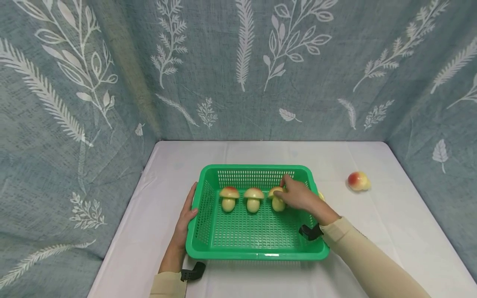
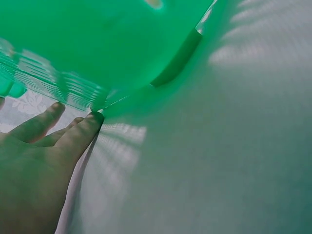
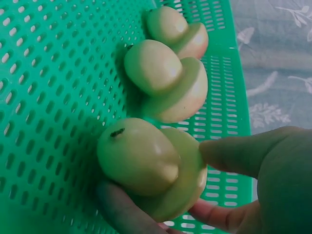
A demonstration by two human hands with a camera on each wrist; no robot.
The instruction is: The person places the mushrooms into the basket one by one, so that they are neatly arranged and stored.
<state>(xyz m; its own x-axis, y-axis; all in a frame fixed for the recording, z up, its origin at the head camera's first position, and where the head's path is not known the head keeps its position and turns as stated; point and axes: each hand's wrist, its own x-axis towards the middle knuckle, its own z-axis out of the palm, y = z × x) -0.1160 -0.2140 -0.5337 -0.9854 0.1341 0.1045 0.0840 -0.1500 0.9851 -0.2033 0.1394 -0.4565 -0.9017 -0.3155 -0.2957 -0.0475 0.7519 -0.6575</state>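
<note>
Three toy mushrooms stand in a row in a green plastic basket (image 1: 257, 253): the left mushroom (image 1: 229, 199), the middle mushroom (image 1: 253, 200) and the right mushroom (image 1: 278, 204). Each has a pale yellow stem and a cap, reddish on the left and middle ones. My right hand (image 1: 298, 194) reaches over the basket's right side and grips the right mushroom's cap between thumb and fingers. In the right wrist view this mushroom (image 3: 136, 156) lies with its stem end towards the camera. Against the basket's left outer wall, my left hand (image 1: 184, 223) rests with fingers extended, thumb at the rim.
On the white-covered table (image 1: 376, 231), a red and yellow toy fruit (image 1: 359, 181) lies right of the basket. A small yellow thing (image 1: 321, 196) shows beside the basket's right wall, partly hidden by my right arm. Leaf-patterned grey-blue curtains (image 1: 223, 107) surround the table's back and sides.
</note>
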